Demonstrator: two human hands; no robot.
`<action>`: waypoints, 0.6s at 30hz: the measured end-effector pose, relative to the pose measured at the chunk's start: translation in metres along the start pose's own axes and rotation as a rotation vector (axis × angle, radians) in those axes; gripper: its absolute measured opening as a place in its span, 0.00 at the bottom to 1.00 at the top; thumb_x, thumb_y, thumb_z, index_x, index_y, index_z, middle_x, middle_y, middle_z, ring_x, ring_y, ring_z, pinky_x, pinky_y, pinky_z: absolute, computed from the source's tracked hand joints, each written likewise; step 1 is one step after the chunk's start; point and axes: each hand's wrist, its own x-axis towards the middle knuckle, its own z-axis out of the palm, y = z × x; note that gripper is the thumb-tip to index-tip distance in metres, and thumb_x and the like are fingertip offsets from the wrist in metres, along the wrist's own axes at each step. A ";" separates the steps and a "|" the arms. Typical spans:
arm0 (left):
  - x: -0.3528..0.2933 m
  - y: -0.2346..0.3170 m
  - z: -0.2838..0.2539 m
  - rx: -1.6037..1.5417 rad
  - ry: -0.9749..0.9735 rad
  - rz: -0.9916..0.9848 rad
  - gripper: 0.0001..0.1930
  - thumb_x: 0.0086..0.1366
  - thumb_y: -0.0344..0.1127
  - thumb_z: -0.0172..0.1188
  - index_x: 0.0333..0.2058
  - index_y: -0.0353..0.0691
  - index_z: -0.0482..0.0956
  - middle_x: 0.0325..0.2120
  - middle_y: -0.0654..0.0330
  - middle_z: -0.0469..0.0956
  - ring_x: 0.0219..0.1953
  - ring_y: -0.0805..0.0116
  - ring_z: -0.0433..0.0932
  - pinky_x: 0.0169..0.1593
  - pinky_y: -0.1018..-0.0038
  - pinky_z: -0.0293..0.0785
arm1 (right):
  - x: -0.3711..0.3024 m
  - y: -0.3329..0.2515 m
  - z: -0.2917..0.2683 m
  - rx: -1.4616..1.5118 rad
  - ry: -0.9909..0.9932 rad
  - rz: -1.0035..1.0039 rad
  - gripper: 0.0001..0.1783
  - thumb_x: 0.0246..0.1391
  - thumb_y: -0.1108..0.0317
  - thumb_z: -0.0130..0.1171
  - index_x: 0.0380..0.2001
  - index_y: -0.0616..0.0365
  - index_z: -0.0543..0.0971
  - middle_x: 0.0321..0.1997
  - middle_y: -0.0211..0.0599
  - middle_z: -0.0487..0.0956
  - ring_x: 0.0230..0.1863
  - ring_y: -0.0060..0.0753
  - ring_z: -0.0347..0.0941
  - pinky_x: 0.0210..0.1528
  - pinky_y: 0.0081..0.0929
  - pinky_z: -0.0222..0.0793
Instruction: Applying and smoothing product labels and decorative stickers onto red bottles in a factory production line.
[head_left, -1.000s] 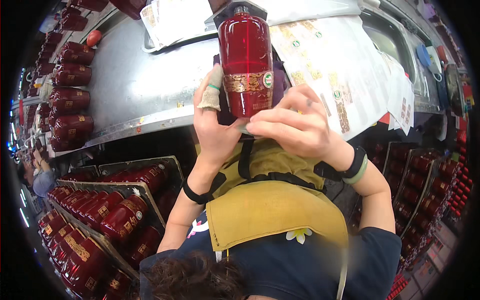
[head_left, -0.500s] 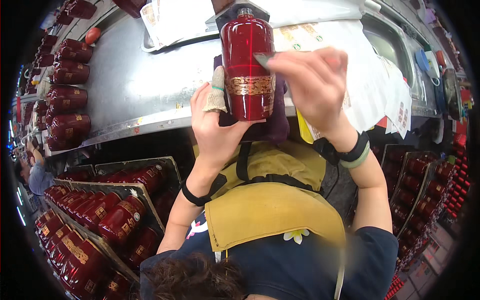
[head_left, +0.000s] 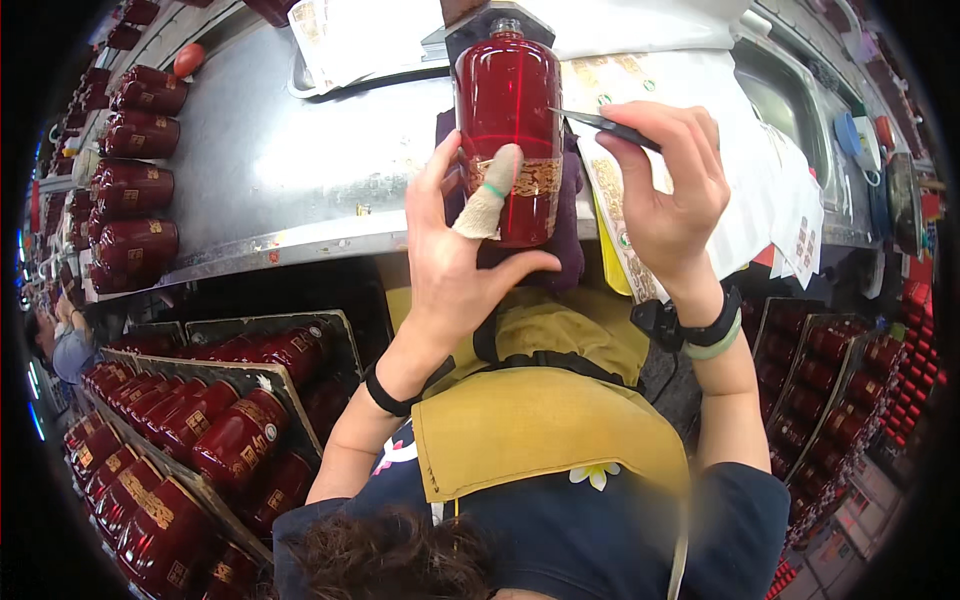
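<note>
A glossy dark red bottle [head_left: 508, 95] lies on a dark purple cloth [head_left: 568, 220], its clear neck pointing away from me. Around its lower part runs an ornate gold label band [head_left: 540, 177], and thin red light lines cross the glass. My left hand [head_left: 450, 255] is open against the bottle's lower left side. Its finger in a beige cloth cover [head_left: 490, 195] lies over the label, and the thumb is stretched out near the base. Right of the bottle, my right hand [head_left: 675, 190] is closed on dark tweezers [head_left: 610, 127], whose tips are at the bottle's right edge.
White label sheets [head_left: 720, 130] cover the steel table [head_left: 270, 150] to the right, near a sink [head_left: 790, 90]. A row of red bottles [head_left: 135, 190] stands at the left. Crates of bottles [head_left: 240, 430] are below on both sides. A person [head_left: 70, 335] is at the far left.
My right hand has moved right, and the tweezers now point left at the bottle's edge. My left hand's covered finger has shifted from beside the bottle onto its label.
</note>
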 end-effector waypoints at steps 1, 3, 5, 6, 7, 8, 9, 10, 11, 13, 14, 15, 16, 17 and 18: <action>-0.004 -0.003 0.001 0.004 0.004 -0.004 0.57 0.44 0.36 0.85 0.72 0.33 0.63 0.64 0.45 0.68 0.67 0.51 0.70 0.69 0.61 0.67 | -0.002 -0.001 -0.001 0.026 0.017 0.071 0.13 0.46 0.77 0.73 0.37 0.54 0.86 0.36 0.27 0.85 0.37 0.35 0.76 0.46 0.31 0.68; -0.010 -0.009 -0.002 -0.305 0.063 -0.207 0.51 0.53 0.43 0.80 0.71 0.30 0.63 0.69 0.38 0.64 0.69 0.47 0.68 0.71 0.57 0.62 | -0.009 -0.008 -0.004 0.053 0.003 0.123 0.11 0.52 0.78 0.70 0.40 0.57 0.84 0.38 0.33 0.85 0.37 0.34 0.77 0.45 0.29 0.71; -0.001 -0.011 -0.006 -0.515 0.094 -0.265 0.38 0.72 0.37 0.63 0.72 0.25 0.56 0.69 0.41 0.65 0.72 0.54 0.65 0.73 0.59 0.59 | -0.019 -0.014 -0.002 0.356 0.061 0.451 0.09 0.61 0.77 0.65 0.45 0.60 0.81 0.39 0.35 0.83 0.37 0.26 0.76 0.44 0.24 0.70; 0.005 -0.014 -0.008 -0.745 0.102 -0.407 0.34 0.74 0.33 0.58 0.72 0.26 0.56 0.69 0.43 0.66 0.71 0.56 0.66 0.73 0.60 0.60 | -0.025 -0.015 -0.004 0.409 -0.008 0.503 0.10 0.67 0.76 0.59 0.50 0.61 0.78 0.40 0.34 0.81 0.37 0.20 0.73 0.45 0.20 0.68; 0.011 -0.020 -0.010 -0.975 0.111 -0.547 0.30 0.76 0.29 0.53 0.72 0.27 0.57 0.69 0.44 0.66 0.71 0.58 0.66 0.74 0.62 0.60 | -0.027 -0.019 -0.004 0.416 -0.014 0.500 0.10 0.67 0.76 0.59 0.50 0.61 0.78 0.40 0.34 0.81 0.37 0.20 0.73 0.45 0.20 0.68; 0.014 -0.028 -0.011 -1.082 0.096 -0.611 0.28 0.76 0.23 0.50 0.72 0.28 0.59 0.69 0.48 0.67 0.70 0.62 0.67 0.74 0.64 0.61 | -0.028 -0.023 -0.005 0.478 -0.103 0.598 0.12 0.67 0.76 0.58 0.52 0.61 0.77 0.40 0.33 0.79 0.37 0.19 0.72 0.45 0.20 0.68; 0.018 -0.033 -0.015 -1.078 0.104 -0.611 0.28 0.76 0.23 0.50 0.72 0.28 0.59 0.69 0.48 0.67 0.70 0.62 0.67 0.74 0.64 0.61 | -0.029 -0.027 -0.006 0.539 -0.195 0.694 0.13 0.68 0.76 0.57 0.54 0.61 0.76 0.40 0.31 0.78 0.38 0.19 0.71 0.45 0.20 0.67; 0.023 -0.037 -0.019 -1.118 -0.005 -0.659 0.29 0.75 0.23 0.51 0.72 0.29 0.58 0.70 0.47 0.66 0.71 0.61 0.66 0.74 0.63 0.60 | -0.034 -0.029 -0.007 0.619 -0.264 0.744 0.19 0.63 0.71 0.64 0.55 0.60 0.73 0.40 0.32 0.75 0.40 0.20 0.69 0.46 0.21 0.67; 0.026 -0.042 -0.022 -1.157 -0.117 -0.707 0.31 0.74 0.23 0.53 0.73 0.30 0.56 0.71 0.47 0.64 0.72 0.61 0.65 0.75 0.62 0.59 | -0.039 -0.030 -0.006 0.696 -0.333 0.794 0.27 0.59 0.66 0.71 0.56 0.60 0.71 0.41 0.32 0.72 0.41 0.22 0.67 0.47 0.22 0.66; 0.029 -0.053 -0.025 -1.199 -0.116 -0.729 0.34 0.71 0.21 0.59 0.73 0.31 0.57 0.70 0.49 0.65 0.71 0.61 0.65 0.74 0.63 0.61 | -0.043 -0.029 -0.001 0.456 -0.447 0.601 0.40 0.42 0.58 0.84 0.51 0.60 0.69 0.41 0.34 0.70 0.42 0.29 0.67 0.48 0.28 0.67; 0.030 -0.057 -0.025 -1.224 -0.138 -0.743 0.34 0.69 0.21 0.61 0.72 0.31 0.59 0.70 0.50 0.65 0.71 0.62 0.66 0.74 0.64 0.62 | -0.047 -0.028 0.003 0.459 -0.449 0.599 0.40 0.42 0.58 0.84 0.51 0.60 0.69 0.41 0.34 0.70 0.42 0.29 0.67 0.48 0.28 0.67; 0.030 -0.059 -0.025 -1.248 -0.160 -0.757 0.35 0.68 0.21 0.64 0.71 0.32 0.61 0.69 0.50 0.66 0.70 0.64 0.67 0.74 0.66 0.64 | -0.052 -0.026 0.009 0.410 -0.439 0.563 0.44 0.35 0.55 0.87 0.48 0.60 0.68 0.42 0.34 0.69 0.42 0.32 0.67 0.48 0.31 0.66; 0.031 -0.058 -0.027 -1.256 -0.155 -0.798 0.37 0.66 0.21 0.67 0.71 0.32 0.61 0.69 0.49 0.65 0.70 0.62 0.66 0.73 0.65 0.66 | -0.055 -0.026 0.014 0.360 -0.428 0.527 0.48 0.28 0.52 0.90 0.46 0.60 0.67 0.43 0.35 0.68 0.43 0.36 0.66 0.47 0.33 0.66; 0.032 -0.058 -0.028 -1.254 -0.150 -0.799 0.37 0.66 0.21 0.67 0.71 0.32 0.61 0.69 0.49 0.65 0.70 0.62 0.66 0.73 0.65 0.66 | -0.055 -0.028 0.015 0.364 -0.431 0.525 0.48 0.28 0.52 0.90 0.46 0.60 0.67 0.43 0.35 0.68 0.43 0.36 0.66 0.47 0.33 0.66; 0.034 -0.058 -0.028 -1.244 -0.169 -0.771 0.37 0.66 0.21 0.66 0.71 0.32 0.60 0.69 0.49 0.66 0.69 0.61 0.67 0.73 0.63 0.65 | -0.056 -0.030 0.016 0.342 -0.407 0.537 0.48 0.29 0.51 0.89 0.45 0.60 0.67 0.42 0.35 0.67 0.42 0.37 0.66 0.46 0.33 0.66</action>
